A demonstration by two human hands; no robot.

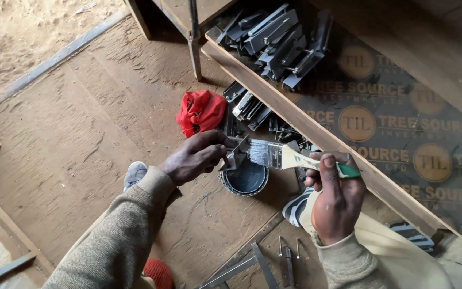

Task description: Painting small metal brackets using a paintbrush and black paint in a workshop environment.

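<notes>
My left hand [196, 156] grips a small grey metal bracket [235, 155] above an open round tin of dark paint [246, 180] that stands on the floor. My right hand [335, 199] holds a flat paintbrush [295, 157] with a pale wooden handle and a green end. Its grey bristles touch the bracket.
A red cloth [200, 111] lies on the wooden floor [81, 139] beside more grey brackets [249, 107]. Several painted brackets [279, 40] are piled on a dark printed board [380, 112] behind a wooden rail [316, 139]. Metal pieces [266, 265] lie near my knees.
</notes>
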